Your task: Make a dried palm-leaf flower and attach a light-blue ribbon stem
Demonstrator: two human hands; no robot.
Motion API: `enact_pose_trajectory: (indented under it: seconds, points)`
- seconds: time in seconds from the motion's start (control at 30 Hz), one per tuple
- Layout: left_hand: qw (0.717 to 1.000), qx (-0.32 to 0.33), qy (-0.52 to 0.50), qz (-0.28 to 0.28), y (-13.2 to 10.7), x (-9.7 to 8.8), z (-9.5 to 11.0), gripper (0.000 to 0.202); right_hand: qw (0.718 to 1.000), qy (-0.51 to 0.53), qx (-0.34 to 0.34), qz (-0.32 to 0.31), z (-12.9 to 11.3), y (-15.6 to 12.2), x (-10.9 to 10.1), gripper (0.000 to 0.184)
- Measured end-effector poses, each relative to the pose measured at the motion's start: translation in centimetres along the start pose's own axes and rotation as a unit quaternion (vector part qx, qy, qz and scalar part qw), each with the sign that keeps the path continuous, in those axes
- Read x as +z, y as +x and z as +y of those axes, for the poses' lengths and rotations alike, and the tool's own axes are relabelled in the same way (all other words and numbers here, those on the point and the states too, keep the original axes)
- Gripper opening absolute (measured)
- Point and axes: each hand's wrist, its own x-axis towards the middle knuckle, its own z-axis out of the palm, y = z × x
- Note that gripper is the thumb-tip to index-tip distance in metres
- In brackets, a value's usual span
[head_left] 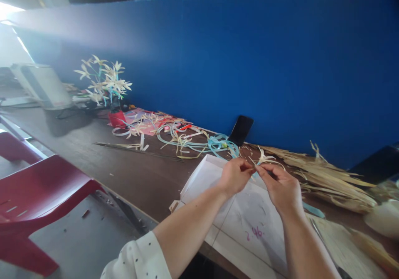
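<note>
Over a white box lid or board (249,212) with pink handwriting, my two hands meet with their fingertips close together. My left hand (235,175) is closed in a pinch. Facing it, my right hand (282,187) pinches as well, thumb against fingers. A thin pale strip (251,161) pokes up between the fingertips; the rest of it is hidden by the fingers. Just beyond the right fingers shows a cream flower of dried leaf (264,157); I cannot tell whether it is held or lies on the table. A bit of light blue shows beneath the fingertips.
A black phone (241,130) leans on the blue partition (280,63). Light blue ribbon (187,146) lies coiled beside it. Dried husks (330,175) are heaped at right. A red pot (117,118) holds cream flowers (109,79). A red chair (46,187) stands left of the table (140,179).
</note>
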Motion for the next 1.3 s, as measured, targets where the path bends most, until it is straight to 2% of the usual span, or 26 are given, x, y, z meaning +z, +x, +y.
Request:
enact_pose_trajectory:
  seconds: [0.17, 0.33, 0.4, 0.63, 0.8, 1.03, 1.3]
  points:
    - [0.988, -0.082, -0.105, -0.080, 0.3, -0.6, 0.1, 0.020, 0.999, 0.039, 0.030, -0.019, 0.0, 0.0, -0.7, 0.030]
    - [0.945, -0.107, -0.250, -0.182, 0.5, -1.1, -0.2, 0.034, 0.984, 0.169, 0.053, -0.032, 0.3, 0.2, -0.9, 0.026]
    - [0.931, -0.123, -0.279, -0.202, 0.5, -1.3, -0.3, 0.039, 0.976, 0.211, 0.045, -0.037, 0.7, 0.3, -0.7, 0.024]
    - [0.925, -0.141, -0.298, -0.190, 0.5, -1.3, -0.3, 0.041, 0.970, 0.228, 0.059, -0.057, 1.1, 0.3, -0.4, 0.025]
    - [0.935, -0.123, -0.283, -0.173, 0.5, -1.1, -0.1, 0.033, 0.978, 0.194, 0.057, -0.057, 0.6, 0.1, -0.5, 0.029]
    - [0.954, -0.124, -0.248, -0.114, 0.3, -0.7, 0.2, 0.021, 0.994, 0.097, 0.035, -0.025, -0.2, -0.2, -0.7, 0.031]
    - [0.953, -0.114, -0.253, -0.118, 0.2, -0.8, 0.4, 0.019, 0.999, 0.050, 0.008, -0.017, -0.8, -0.3, -0.7, 0.028]
